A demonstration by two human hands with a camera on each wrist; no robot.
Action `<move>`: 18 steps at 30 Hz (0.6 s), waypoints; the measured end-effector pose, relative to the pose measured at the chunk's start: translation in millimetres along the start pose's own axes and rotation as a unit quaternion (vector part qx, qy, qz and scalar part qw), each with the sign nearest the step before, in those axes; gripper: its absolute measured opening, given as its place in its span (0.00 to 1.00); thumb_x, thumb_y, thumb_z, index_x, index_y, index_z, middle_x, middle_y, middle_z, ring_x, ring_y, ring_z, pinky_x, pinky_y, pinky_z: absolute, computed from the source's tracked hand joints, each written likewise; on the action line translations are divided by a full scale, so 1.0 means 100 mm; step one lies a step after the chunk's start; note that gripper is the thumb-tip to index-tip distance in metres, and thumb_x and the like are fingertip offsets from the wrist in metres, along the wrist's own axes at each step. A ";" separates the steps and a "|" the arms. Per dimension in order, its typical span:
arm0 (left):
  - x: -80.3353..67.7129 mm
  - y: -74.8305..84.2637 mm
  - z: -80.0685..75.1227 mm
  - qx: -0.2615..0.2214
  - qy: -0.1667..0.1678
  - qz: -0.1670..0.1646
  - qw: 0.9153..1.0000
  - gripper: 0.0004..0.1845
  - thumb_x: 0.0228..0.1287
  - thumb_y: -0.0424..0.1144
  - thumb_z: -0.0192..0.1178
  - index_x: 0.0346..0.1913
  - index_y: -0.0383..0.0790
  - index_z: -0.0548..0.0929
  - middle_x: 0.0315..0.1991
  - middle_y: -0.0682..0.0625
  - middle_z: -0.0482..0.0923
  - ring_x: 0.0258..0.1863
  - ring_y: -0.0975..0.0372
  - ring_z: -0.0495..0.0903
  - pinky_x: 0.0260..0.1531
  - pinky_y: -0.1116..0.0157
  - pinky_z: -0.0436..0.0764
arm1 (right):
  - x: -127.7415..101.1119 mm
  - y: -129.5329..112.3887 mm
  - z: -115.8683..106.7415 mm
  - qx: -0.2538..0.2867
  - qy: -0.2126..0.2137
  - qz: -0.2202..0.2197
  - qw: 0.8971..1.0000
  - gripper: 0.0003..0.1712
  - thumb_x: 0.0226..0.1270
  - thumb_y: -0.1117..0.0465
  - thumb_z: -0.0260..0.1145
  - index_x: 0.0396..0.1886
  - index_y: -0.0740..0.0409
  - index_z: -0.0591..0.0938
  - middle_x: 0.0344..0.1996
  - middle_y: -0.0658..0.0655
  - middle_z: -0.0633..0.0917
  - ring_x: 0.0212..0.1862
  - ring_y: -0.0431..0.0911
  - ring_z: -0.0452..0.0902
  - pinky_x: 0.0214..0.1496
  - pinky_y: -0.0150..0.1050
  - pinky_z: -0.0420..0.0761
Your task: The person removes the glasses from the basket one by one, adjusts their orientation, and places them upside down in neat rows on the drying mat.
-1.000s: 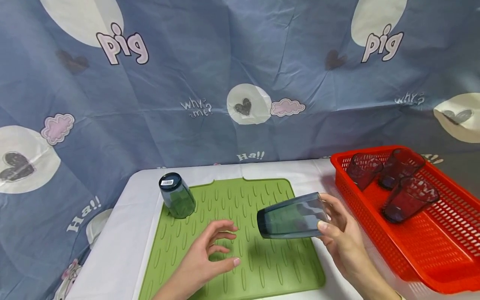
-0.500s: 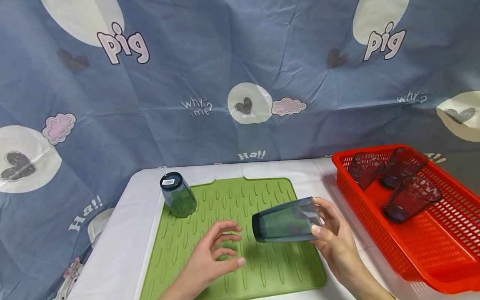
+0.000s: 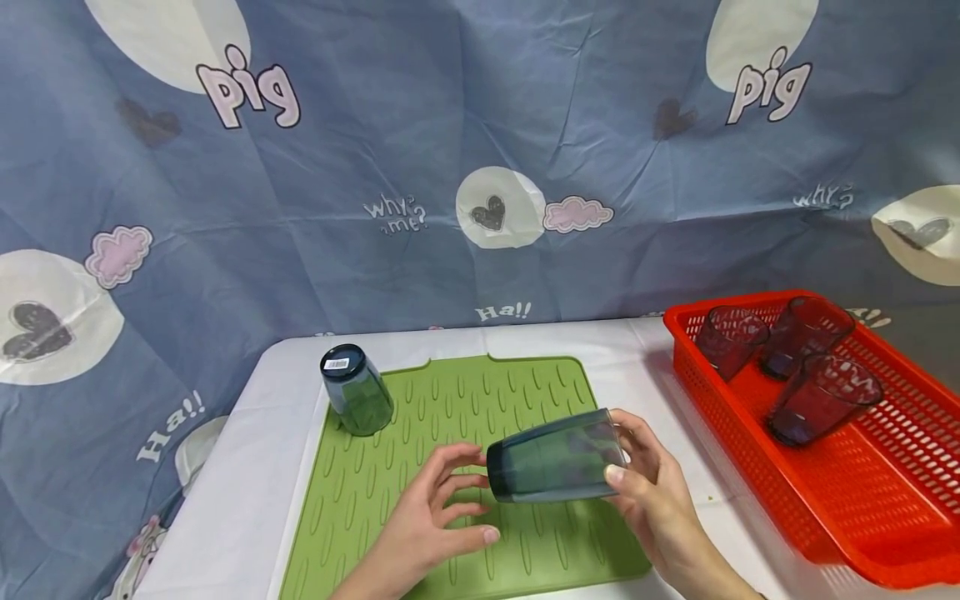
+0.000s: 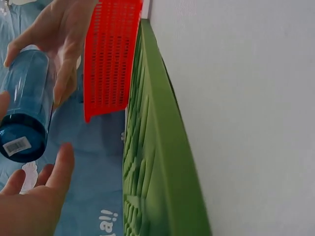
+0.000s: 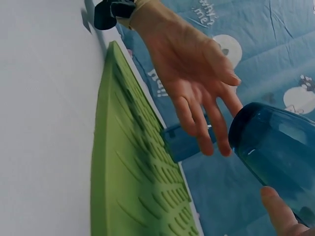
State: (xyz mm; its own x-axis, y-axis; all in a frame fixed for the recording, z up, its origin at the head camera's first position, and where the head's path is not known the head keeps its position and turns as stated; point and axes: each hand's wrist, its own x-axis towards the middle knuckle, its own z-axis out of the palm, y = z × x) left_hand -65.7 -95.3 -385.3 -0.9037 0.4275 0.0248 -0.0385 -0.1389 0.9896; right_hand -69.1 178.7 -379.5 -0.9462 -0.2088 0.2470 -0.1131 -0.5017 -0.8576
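Observation:
My right hand [image 3: 663, 508] grips a blue-grey drinking glass [image 3: 555, 461] near its rim. The glass lies almost sideways above the green ribbed mat [image 3: 480, 400], its dark base toward my left hand [image 3: 423, 521]. Loosely bent left fingers stand spread around that base. In the left wrist view the base bears a barcode label [image 4: 17, 146], with a gap to the lower fingers; whether any fingertip touches the glass I cannot tell. A second glass [image 3: 358, 396] rests upside down on the mat's far left corner, also with a label on its base.
To the right stands a red perforated plastic basket [image 3: 750, 475] with three glasses, one of them a tilted glass [image 3: 821, 400]. A white-covered table [image 3: 217, 500] lies under the mat. Behind it hangs a blue printed cloth [image 3: 420, 275].
My right hand has carried the glass left and slightly down, bringing its base up to the left fingers. The left hand has shifted a little to the right. The basket and the upside-down glass stay put.

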 end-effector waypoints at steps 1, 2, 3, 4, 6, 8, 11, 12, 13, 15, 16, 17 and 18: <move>0.00 0.00 0.01 -0.009 -0.002 -0.005 1.000 0.41 0.53 0.25 0.71 0.68 0.40 0.63 0.66 0.38 0.64 0.61 0.48 0.71 0.57 0.53 0.77 | -0.01 0.01 0.01 0.000 0.000 0.002 1.000 0.28 0.63 0.73 0.55 0.63 0.57 0.68 0.53 0.56 0.76 0.51 0.46 0.76 0.49 0.43 0.83; 0.00 0.00 0.01 -0.019 -0.005 -0.010 1.000 0.41 0.53 0.24 0.70 0.69 0.40 0.63 0.66 0.39 0.63 0.61 0.48 0.71 0.57 0.51 0.77 | -0.01 0.02 0.02 0.000 -0.002 0.003 1.000 0.28 0.63 0.73 0.55 0.63 0.57 0.68 0.53 0.56 0.76 0.51 0.47 0.76 0.49 0.44 0.83; -0.01 0.00 0.02 -0.028 -0.007 -0.015 0.999 0.41 0.53 0.24 0.70 0.69 0.40 0.62 0.67 0.39 0.63 0.61 0.48 0.71 0.57 0.50 0.76 | -0.02 0.03 0.02 0.000 -0.001 0.006 1.000 0.28 0.63 0.73 0.56 0.63 0.57 0.67 0.54 0.56 0.75 0.51 0.47 0.76 0.50 0.44 0.83; -0.01 -0.01 0.02 -0.036 -0.010 -0.017 0.999 0.42 0.53 0.24 0.70 0.69 0.41 0.62 0.68 0.39 0.62 0.61 0.49 0.71 0.57 0.50 0.76 | -0.02 0.05 0.03 0.000 -0.001 0.009 1.000 0.28 0.63 0.73 0.56 0.63 0.56 0.67 0.54 0.56 0.75 0.52 0.47 0.77 0.50 0.44 0.83; -0.01 -0.02 0.03 -0.051 -0.014 -0.019 0.998 0.42 0.53 0.23 0.69 0.70 0.41 0.61 0.69 0.39 0.61 0.60 0.49 0.72 0.57 0.48 0.76 | -0.03 0.07 0.04 -0.002 -0.004 0.013 1.000 0.29 0.63 0.73 0.56 0.64 0.56 0.67 0.55 0.57 0.74 0.52 0.48 0.76 0.50 0.44 0.83; -0.01 -0.03 0.03 -0.062 -0.018 -0.016 0.998 0.42 0.54 0.23 0.69 0.70 0.40 0.60 0.68 0.39 0.61 0.60 0.48 0.73 0.57 0.47 0.76 | -0.04 0.08 0.05 -0.003 -0.002 0.021 1.000 0.29 0.63 0.72 0.56 0.64 0.55 0.67 0.56 0.56 0.74 0.52 0.48 0.76 0.50 0.45 0.83; -0.01 -0.05 0.03 -0.071 -0.023 -0.012 0.997 0.42 0.54 0.22 0.68 0.70 0.40 0.60 0.68 0.39 0.61 0.59 0.48 0.74 0.56 0.47 0.77 | -0.05 0.10 0.07 -0.003 -0.004 0.029 1.000 0.28 0.63 0.72 0.56 0.64 0.55 0.68 0.56 0.56 0.74 0.52 0.48 0.76 0.50 0.45 0.83; -0.01 -0.05 0.03 -0.073 -0.024 -0.011 0.997 0.42 0.55 0.23 0.68 0.70 0.40 0.60 0.68 0.38 0.62 0.59 0.48 0.74 0.56 0.48 0.77 | -0.06 0.10 0.08 -0.001 -0.005 0.031 1.000 0.28 0.63 0.72 0.56 0.64 0.55 0.68 0.56 0.56 0.74 0.52 0.48 0.76 0.50 0.45 0.83; -0.01 -0.06 0.03 -0.075 -0.025 -0.009 0.997 0.42 0.55 0.22 0.67 0.70 0.39 0.60 0.68 0.38 0.61 0.60 0.48 0.73 0.56 0.49 0.77 | -0.06 0.11 0.08 0.002 -0.008 0.032 0.999 0.28 0.63 0.72 0.56 0.64 0.55 0.68 0.56 0.56 0.74 0.53 0.48 0.75 0.50 0.46 0.83; -0.01 -0.07 0.04 -0.080 -0.024 -0.008 0.996 0.42 0.54 0.22 0.67 0.71 0.37 0.59 0.69 0.39 0.60 0.62 0.49 0.71 0.57 0.52 0.77 | -0.07 0.12 0.08 0.007 -0.018 0.034 0.999 0.28 0.64 0.71 0.56 0.64 0.55 0.67 0.57 0.57 0.73 0.54 0.49 0.75 0.51 0.47 0.83; -0.01 -0.07 0.04 -0.082 -0.023 -0.008 0.996 0.42 0.54 0.22 0.67 0.71 0.36 0.59 0.69 0.39 0.60 0.62 0.50 0.71 0.57 0.53 0.77 | -0.07 0.13 0.09 0.012 -0.023 0.037 0.999 0.28 0.64 0.72 0.56 0.64 0.55 0.67 0.57 0.57 0.74 0.55 0.49 0.75 0.51 0.48 0.82; -0.02 -0.07 0.04 -0.086 -0.023 -0.010 0.996 0.42 0.54 0.23 0.67 0.71 0.35 0.58 0.69 0.39 0.60 0.63 0.51 0.70 0.57 0.55 0.77 | -0.08 0.13 0.09 0.015 -0.026 0.040 0.999 0.28 0.64 0.72 0.55 0.64 0.56 0.67 0.57 0.57 0.74 0.55 0.49 0.75 0.52 0.49 0.82; -0.02 -0.08 0.04 -0.091 -0.022 -0.012 0.996 0.42 0.55 0.22 0.67 0.71 0.34 0.58 0.70 0.39 0.60 0.64 0.51 0.69 0.57 0.55 0.77 | -0.08 0.13 0.09 0.018 -0.029 0.042 0.999 0.28 0.64 0.72 0.55 0.64 0.55 0.67 0.58 0.57 0.74 0.55 0.49 0.75 0.52 0.49 0.82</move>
State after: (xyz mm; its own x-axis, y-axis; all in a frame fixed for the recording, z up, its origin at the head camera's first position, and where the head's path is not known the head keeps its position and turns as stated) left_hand -62.1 -91.5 -392.4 -0.8825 0.4703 0.0114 -0.1397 -0.2852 0.9482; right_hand -60.1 166.6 -388.9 -0.9324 -0.2996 0.2023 -0.0228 -0.5099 -0.8599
